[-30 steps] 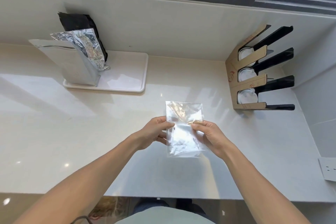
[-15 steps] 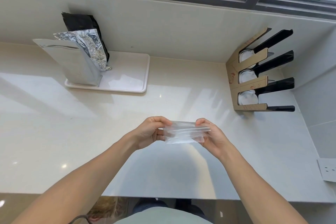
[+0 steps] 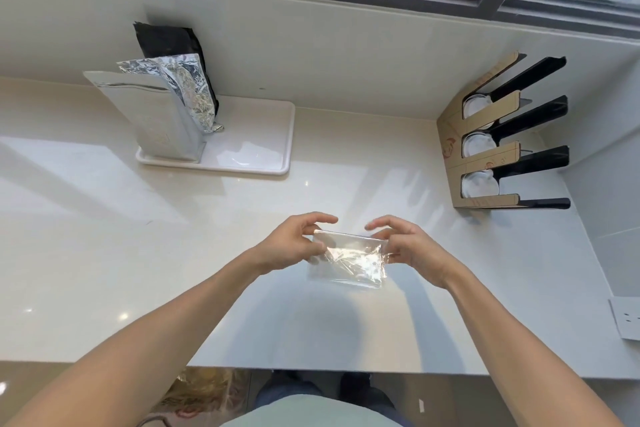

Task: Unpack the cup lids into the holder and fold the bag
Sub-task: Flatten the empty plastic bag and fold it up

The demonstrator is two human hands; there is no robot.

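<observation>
Half a second back the clear, crinkly plastic bag showed as a thin band pinched between both hands; now it hangs lower as a wider, folded sheet, its upper edge held up off the pale stone counter and its lower edge sagging toward the person.

Nearest the camera, both forearms reach forward. The left hand pinches the bag's upper left corner, thumb under and first finger over, its other fingers spread loose above. The right hand nips the upper right corner likewise, its fingers arched and partly lifted clear. So each hand is clamped on a corner only, and lightly.

What matters next, I judge, is that the bag's long axis runs left to right between the two grips, with the free edge lying toward the body. Another fold would bring that near edge up to the held edge, or one hand across to the other; both hands are equally near.

Farther off, the tan cardboard-and-black lid holder stands at the right wall, well apart from the bag, with white round cup lids showing in its three slots. At the far left a white rectangular tray carries a silver foil pouch.
</observation>
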